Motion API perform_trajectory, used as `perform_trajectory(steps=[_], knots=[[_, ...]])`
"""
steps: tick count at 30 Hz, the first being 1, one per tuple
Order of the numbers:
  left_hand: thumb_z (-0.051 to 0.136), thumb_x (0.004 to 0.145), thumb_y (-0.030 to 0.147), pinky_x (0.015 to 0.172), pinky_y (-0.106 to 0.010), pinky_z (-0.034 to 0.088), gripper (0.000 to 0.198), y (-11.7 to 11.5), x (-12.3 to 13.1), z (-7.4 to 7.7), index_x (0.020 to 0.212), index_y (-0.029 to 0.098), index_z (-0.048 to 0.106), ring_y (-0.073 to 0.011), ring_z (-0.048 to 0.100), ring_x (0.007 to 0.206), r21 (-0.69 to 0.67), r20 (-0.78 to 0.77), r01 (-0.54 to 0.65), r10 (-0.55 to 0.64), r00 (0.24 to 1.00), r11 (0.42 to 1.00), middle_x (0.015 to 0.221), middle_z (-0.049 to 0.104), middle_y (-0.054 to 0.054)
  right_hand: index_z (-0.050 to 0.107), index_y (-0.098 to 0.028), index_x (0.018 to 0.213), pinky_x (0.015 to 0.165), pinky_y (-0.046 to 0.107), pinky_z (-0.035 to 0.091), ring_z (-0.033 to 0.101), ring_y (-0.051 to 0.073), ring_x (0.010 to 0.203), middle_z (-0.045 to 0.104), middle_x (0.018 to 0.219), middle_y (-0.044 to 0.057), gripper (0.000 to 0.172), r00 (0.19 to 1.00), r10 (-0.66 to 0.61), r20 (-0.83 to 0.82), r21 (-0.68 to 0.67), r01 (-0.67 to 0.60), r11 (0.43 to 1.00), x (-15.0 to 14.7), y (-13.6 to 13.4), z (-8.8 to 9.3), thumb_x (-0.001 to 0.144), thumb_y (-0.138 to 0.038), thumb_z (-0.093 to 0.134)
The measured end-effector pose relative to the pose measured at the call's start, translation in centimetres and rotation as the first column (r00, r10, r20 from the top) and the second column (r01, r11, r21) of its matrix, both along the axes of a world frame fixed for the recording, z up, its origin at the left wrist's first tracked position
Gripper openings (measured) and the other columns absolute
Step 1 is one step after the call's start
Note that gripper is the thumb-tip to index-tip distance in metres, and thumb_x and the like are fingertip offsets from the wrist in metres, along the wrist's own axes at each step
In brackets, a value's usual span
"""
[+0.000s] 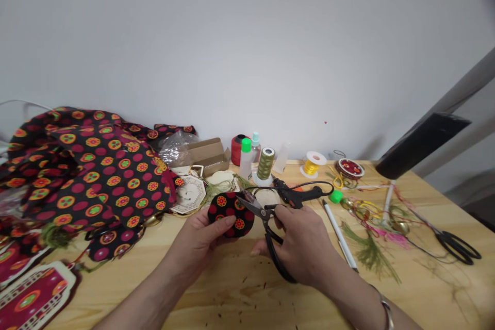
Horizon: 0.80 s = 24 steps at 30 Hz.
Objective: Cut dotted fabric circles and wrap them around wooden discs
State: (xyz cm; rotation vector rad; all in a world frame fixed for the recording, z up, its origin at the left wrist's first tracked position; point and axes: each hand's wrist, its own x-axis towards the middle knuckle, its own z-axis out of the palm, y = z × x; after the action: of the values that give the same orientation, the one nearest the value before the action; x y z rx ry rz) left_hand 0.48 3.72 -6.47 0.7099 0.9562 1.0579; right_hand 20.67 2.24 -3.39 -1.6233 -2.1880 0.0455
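My left hand [209, 234] holds a round, fabric-covered disc [232, 215], black with red and orange flower dots, its thumb lying on the front. In my right hand [301, 242] is a pair of black-handled scissors [279, 263], the fingers around the handles. The blades point left and lie at the disc's upper right edge, and they look slightly apart. Just behind my right hand lies a black glue gun [305, 194]. Small dark scraps are scattered on the wooden table [240, 289] below the hands.
Patterned black cloth [104, 165] is heaped at the left. Behind the hands stand a cardboard box [209, 157], a green thread spool [266, 164] and a green-capped bottle [246, 160]. At the right are a white pen [340, 234], tassels [371, 252] and second scissors [458, 246].
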Motion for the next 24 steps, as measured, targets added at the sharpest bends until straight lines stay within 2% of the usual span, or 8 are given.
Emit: perform_trajectory(steps=[11,20,24], knots=[[0.081,0.063,0.025,0.066,-0.025,0.052,0.022,0.0,-0.2,1.4,0.083,0.017,0.076,-0.0174,0.069,0.072,0.027,-0.069,0.003,-0.002,0.998,1.000,0.083,0.077,-0.007,0.059,-0.019,0.064,0.052,0.027,0.022,0.055,0.016,0.053,0.064,0.056,0.002,0.042,0.998,-0.022,0.054,-0.097,0.027,0.995,0.1,0.1,0.9,0.073,-0.060,0.061],[0.081,0.064,0.026,0.069,-0.024,0.052,0.023,0.4,-0.8,0.9,0.085,0.017,0.076,-0.0157,0.069,0.071,0.050,-0.067,0.036,-0.033,0.997,0.998,0.084,0.078,-0.007,0.061,-0.019,0.061,0.052,0.026,0.023,0.059,0.018,0.054,0.067,0.056,0.004,0.051,0.994,-0.049,0.102,-0.109,0.060,0.992,0.1,0.2,0.7,0.067,-0.069,0.063],[0.081,0.064,0.026,0.068,-0.024,0.052,0.025,0.6,-1.1,0.9,0.086,0.016,0.076,-0.0153,0.068,0.069,0.062,-0.083,0.050,-0.045,0.996,0.997,0.084,0.077,-0.007,0.061,-0.019,0.059,0.050,0.026,0.021,0.059,0.017,0.050,0.067,0.053,0.003,0.050,0.995,-0.039,0.093,-0.067,0.045,0.997,0.3,0.4,0.4,0.069,-0.068,0.063]])
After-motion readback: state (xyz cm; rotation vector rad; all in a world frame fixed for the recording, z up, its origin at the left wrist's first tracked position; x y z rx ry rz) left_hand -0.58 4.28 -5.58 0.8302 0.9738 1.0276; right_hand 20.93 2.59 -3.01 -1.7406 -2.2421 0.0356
